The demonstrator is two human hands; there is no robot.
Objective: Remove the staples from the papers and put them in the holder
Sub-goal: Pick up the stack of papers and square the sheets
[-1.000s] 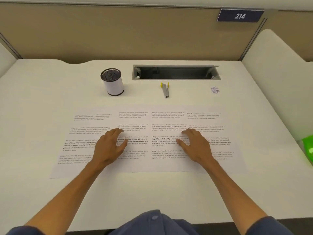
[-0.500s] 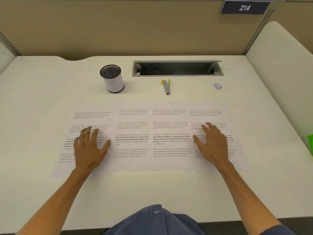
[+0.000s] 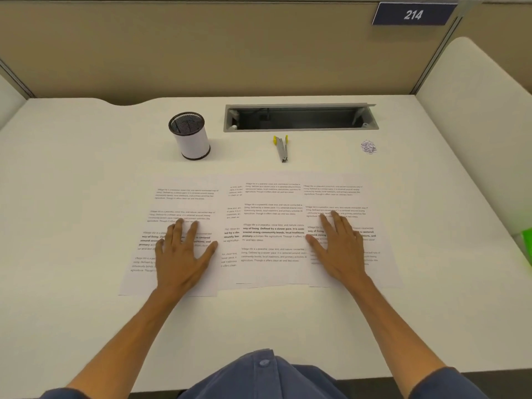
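Nearest you, the collar and one button of your blue shirt (image 3: 264,370) are showing at the bottom edge, with both sleeves cut off by the frame. Your two bare forearms are reaching forward over the white worktop (image 3: 72,283). Your left hand (image 3: 181,254) is lying flat, fingers straight and spread, on the leftmost sheet; your right hand (image 3: 341,249) is lying flat the same way on the rightmost sheet. Neither hand is gripping anything.

The papers (image 3: 272,231) are lying side by side in an overlapping row: four sheets are showing, the second mostly covered by the third. Whether any staples are remaining in them is too fine to make out.

Beyond them, one staple remover (image 3: 282,148) with yellow tips is lying alone on the worktop. To its left, one mesh holder (image 3: 191,136) is standing upright; its contents are unclear. To the right, one small pile of loose staples (image 3: 368,146) is sitting, too small to count.

Farther back, one open cable slot (image 3: 299,118) is sitting in the worktop, and one plate reading 214 (image 3: 413,14) is hanging on the partition. A green object (image 3: 526,243) is cut off at the right edge.
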